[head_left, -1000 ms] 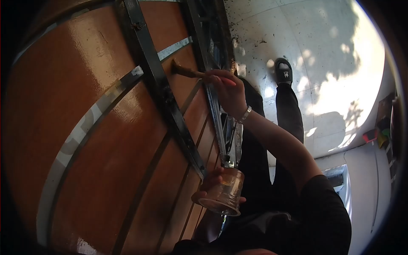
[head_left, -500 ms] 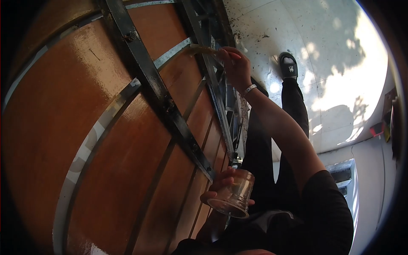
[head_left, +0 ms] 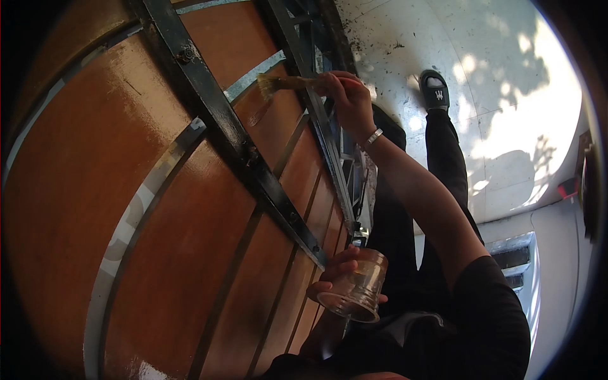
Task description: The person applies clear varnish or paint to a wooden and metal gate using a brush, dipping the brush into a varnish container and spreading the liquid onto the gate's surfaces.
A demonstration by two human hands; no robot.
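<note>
My right hand point(head_left: 352, 101) is closed on the handle of a paintbrush point(head_left: 286, 83), and its pale, spread bristles lie over a reddish-brown wood panel point(head_left: 269, 123) between two black metal bars. Lower down, close to my body, my left hand point(head_left: 335, 273) is wrapped round a clear plastic jar point(head_left: 358, 288), which is tilted. Part of that hand is hidden behind the jar. Wet-looking gloss shows on the large wood panel point(head_left: 136, 88) at the upper left.
A black metal bar point(head_left: 221, 126) crosses the panels diagonally, and a black metal frame point(head_left: 316, 120) runs along their edge. Pale strips point(head_left: 130, 218) separate some panels. My sandalled foot point(head_left: 434, 88) stands on the light tiled floor point(head_left: 443, 38), where dark debris lies near the frame.
The paintbrush has shifted left and its bristles now show plainly over the panel. My left hand and the jar have moved slightly right and up.
</note>
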